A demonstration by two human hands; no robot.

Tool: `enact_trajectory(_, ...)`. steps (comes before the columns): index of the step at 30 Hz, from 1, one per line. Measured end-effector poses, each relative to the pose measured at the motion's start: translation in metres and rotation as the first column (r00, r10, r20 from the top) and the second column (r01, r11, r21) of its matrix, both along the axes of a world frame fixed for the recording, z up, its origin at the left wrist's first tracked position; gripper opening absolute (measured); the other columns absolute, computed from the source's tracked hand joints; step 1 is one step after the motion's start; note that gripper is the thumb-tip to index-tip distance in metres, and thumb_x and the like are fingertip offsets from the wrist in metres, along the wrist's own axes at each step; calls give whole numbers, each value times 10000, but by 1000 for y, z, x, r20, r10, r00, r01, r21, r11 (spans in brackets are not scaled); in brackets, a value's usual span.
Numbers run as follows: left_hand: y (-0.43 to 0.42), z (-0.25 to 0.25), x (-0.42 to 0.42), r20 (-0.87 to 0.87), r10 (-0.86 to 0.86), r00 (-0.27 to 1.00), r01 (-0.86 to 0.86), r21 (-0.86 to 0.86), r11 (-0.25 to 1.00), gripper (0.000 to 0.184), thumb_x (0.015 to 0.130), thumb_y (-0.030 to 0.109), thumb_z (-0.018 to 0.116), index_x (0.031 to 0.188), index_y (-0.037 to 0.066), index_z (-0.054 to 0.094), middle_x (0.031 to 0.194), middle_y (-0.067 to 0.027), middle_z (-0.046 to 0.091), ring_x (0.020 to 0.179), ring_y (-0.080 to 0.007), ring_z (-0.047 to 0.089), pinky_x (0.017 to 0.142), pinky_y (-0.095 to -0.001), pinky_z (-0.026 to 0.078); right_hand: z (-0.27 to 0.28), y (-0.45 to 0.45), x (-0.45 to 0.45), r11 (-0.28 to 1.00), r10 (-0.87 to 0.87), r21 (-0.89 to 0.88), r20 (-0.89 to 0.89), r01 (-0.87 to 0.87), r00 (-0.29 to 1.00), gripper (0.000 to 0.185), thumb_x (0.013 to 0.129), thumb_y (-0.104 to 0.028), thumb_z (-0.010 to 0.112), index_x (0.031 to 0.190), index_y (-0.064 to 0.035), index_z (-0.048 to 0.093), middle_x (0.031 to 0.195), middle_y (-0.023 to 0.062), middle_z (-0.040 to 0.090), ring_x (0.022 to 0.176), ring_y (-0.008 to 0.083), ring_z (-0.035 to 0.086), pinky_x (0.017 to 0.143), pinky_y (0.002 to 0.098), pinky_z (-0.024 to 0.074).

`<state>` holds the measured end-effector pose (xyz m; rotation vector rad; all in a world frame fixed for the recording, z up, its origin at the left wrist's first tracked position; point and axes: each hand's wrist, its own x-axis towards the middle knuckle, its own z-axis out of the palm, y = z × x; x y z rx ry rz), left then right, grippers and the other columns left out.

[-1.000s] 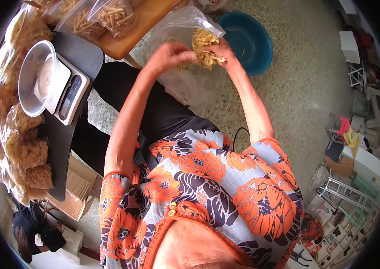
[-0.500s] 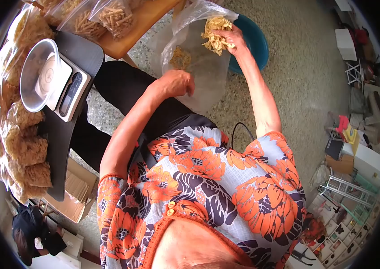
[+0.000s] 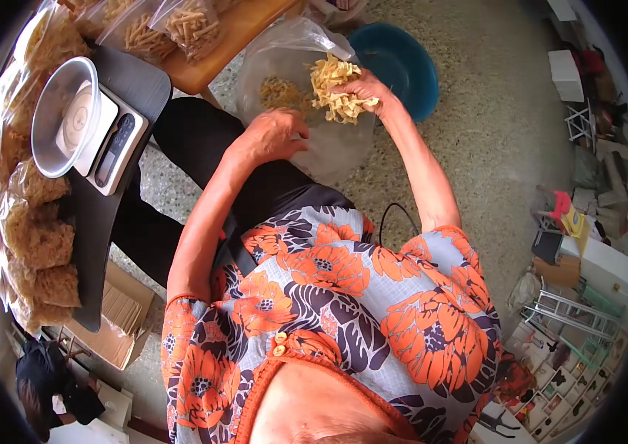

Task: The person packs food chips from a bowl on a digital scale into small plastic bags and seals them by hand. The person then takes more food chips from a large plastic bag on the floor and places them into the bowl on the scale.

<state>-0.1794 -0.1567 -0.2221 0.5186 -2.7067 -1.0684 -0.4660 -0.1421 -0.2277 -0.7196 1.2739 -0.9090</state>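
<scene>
My right hand (image 3: 362,92) is closed around a large handful of pale yellow dried strips (image 3: 335,89), held above a clear plastic bag (image 3: 340,144). More of these strips, a small heap (image 3: 281,94), lie inside the bag. At the bag's near edge, my left hand (image 3: 269,137) has its fingers curled on the plastic; the fingertips are partly hidden. A blue basin (image 3: 410,74) stands on the floor just beyond my right hand, partly behind the bag.
At left, a clear bowl (image 3: 47,137) sits on a digital scale (image 3: 118,152) on a dark board (image 3: 136,78). Filled bags (image 3: 40,237) line its far side. Bags of sticks (image 3: 192,29) lie on a wooden table (image 3: 236,37). A cardboard box (image 3: 118,318) and another person (image 3: 47,381) are lower left.
My right hand has moved left and down with the strips, from beside the basin to over the bag. The bag's upper rim has shifted left, showing more basin. My left hand has moved slightly left.
</scene>
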Motion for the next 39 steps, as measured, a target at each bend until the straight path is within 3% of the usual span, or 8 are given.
enact_trajectory(6,-3,0,-2,-121,74,990,-77,-23,997,197,828,225,779,957,76,765,1010,-118,697,1040,-332,672,899,-440,535,12,6,1,998,49,-45,18,-48,999,473,796,80,824,1240,26,669,1141,101,750,993,183,735,825,328,627)
enact_trajectory(12,0,10,11,-126,157,980,-163,-40,986,187,826,119,771,987,32,733,1030,-146,689,1014,-369,664,861,-445,546,23,11,5,994,91,-63,68,-86,994,510,778,112,823,1253,33,656,1153,106,747,1005,181,733,837,327,626)
enact_trajectory(17,-1,30,25,-312,282,907,-289,26,957,166,831,89,761,987,36,742,989,-140,694,961,-360,681,828,-449,557,29,22,5,980,196,-55,55,-193,979,543,785,90,827,1294,21,652,1171,89,748,1014,168,727,884,329,612)
enact_trajectory(24,-5,44,39,-365,387,847,-345,176,922,185,838,57,727,1022,51,745,987,-136,690,952,-360,678,822,-445,557,33,43,7,968,249,-27,12,-248,969,527,794,86,817,1293,7,666,1138,69,754,1002,154,723,897,324,605)
enact_trajectory(26,-18,44,23,-355,280,892,-319,-56,946,228,836,12,684,1047,71,747,1005,-134,686,968,-359,683,819,-443,565,32,41,6,976,219,2,6,-219,976,510,796,89,813,1279,12,670,1143,73,753,1006,167,723,901,331,604)
enact_trajectory(32,-58,47,-63,-431,212,877,-359,-295,886,269,846,-22,651,1082,84,728,1102,-108,670,1039,-349,683,829,-441,564,25,28,7,981,194,-2,-1,-194,981,521,774,107,798,1270,28,662,1140,97,746,1017,194,724,923,337,596)
enact_trajectory(35,-80,30,-78,-211,186,960,-254,-370,894,190,847,10,651,1006,84,723,1095,-105,672,997,-359,688,806,-453,562,19,25,9,985,171,-19,2,-171,985,541,773,115,791,1287,28,649,1139,97,744,1019,200,723,927,341,596)
enact_trajectory(39,-98,26,-89,-236,252,939,-322,-334,886,92,858,53,646,924,79,705,1076,-119,672,931,-375,688,785,-466,560,9,20,9,990,137,-17,28,-136,990,555,776,110,791,1302,21,639,1151,105,743,1016,202,727,915,347,600)
